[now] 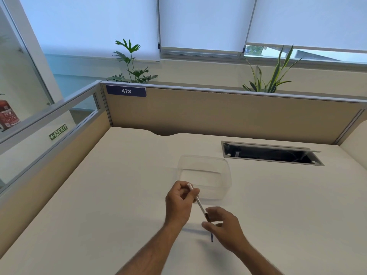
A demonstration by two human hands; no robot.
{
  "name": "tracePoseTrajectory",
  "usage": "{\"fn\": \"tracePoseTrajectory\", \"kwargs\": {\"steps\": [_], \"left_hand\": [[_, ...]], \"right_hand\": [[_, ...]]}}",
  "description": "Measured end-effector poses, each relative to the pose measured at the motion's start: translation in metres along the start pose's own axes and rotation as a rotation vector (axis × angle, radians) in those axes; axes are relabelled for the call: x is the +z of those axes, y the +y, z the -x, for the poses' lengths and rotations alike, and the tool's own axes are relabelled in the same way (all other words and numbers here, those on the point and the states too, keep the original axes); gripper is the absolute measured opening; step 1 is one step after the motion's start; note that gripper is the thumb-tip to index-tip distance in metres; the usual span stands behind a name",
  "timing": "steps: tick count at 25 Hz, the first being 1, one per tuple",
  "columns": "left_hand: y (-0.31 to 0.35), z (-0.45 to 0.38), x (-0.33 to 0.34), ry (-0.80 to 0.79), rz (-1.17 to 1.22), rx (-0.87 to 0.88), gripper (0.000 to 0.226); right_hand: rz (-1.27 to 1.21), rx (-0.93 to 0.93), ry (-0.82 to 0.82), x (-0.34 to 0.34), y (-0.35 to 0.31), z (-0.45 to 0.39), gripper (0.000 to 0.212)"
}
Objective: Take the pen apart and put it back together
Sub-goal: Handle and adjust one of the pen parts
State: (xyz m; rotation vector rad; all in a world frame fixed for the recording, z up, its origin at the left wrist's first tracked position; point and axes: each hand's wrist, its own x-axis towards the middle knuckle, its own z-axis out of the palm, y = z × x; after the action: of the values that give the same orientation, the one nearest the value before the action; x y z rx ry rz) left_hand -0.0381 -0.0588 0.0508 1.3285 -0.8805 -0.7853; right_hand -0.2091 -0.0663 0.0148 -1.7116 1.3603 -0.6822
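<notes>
My left hand (179,201) grips the white barrel of the pen (199,203) near its upper end, holding it slanted above the desk. My right hand (224,227) pinches the dark lower end of the pen between thumb and fingers. A thin dark refill (211,236) sticks out below my right hand, its tip close to the desk surface. Whether the refill is still inside the barrel is hidden by my fingers.
A clear plastic container (206,175) stands on the white desk (119,185) just behind my hands. An open cable tray (272,154) is cut into the desk at the back right. Beige partition panels (218,112) wall the desk at the back and left.
</notes>
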Motion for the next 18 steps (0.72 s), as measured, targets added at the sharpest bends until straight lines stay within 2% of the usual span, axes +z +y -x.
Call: {"fn": "tracePoseTrajectory", "kwargs": {"steps": [2,5,7,10,14,17,18], "left_hand": [[0.000,0.001,0.001,0.051,0.105,-0.057,0.017],[-0.003,0.002,-0.001,0.165,0.176,-0.163,0.021],[-0.010,0.005,-0.003,0.214,0.161,-0.248,0.024],[-0.021,0.013,-0.003,0.197,0.044,-0.353,0.026],[-0.031,0.023,-0.001,-0.026,-0.321,-0.366,0.028],[-0.038,0.028,-0.003,-0.283,-0.551,-0.303,0.020],[-0.040,0.030,-0.004,-0.350,-0.609,-0.271,0.025]], "right_hand": [[-0.105,0.003,0.003,0.001,-0.001,-0.002,0.018],[-0.420,0.032,0.009,-0.007,-0.004,-0.004,0.015],[-0.590,0.038,0.045,-0.013,-0.007,-0.005,0.010],[-0.758,0.047,0.149,-0.017,-0.010,-0.009,0.019],[-0.771,-0.003,0.242,-0.018,-0.013,-0.016,0.009],[-0.626,-0.076,0.274,-0.018,-0.018,-0.019,0.009],[-0.555,-0.104,0.281,-0.018,-0.019,-0.020,0.012]]}}
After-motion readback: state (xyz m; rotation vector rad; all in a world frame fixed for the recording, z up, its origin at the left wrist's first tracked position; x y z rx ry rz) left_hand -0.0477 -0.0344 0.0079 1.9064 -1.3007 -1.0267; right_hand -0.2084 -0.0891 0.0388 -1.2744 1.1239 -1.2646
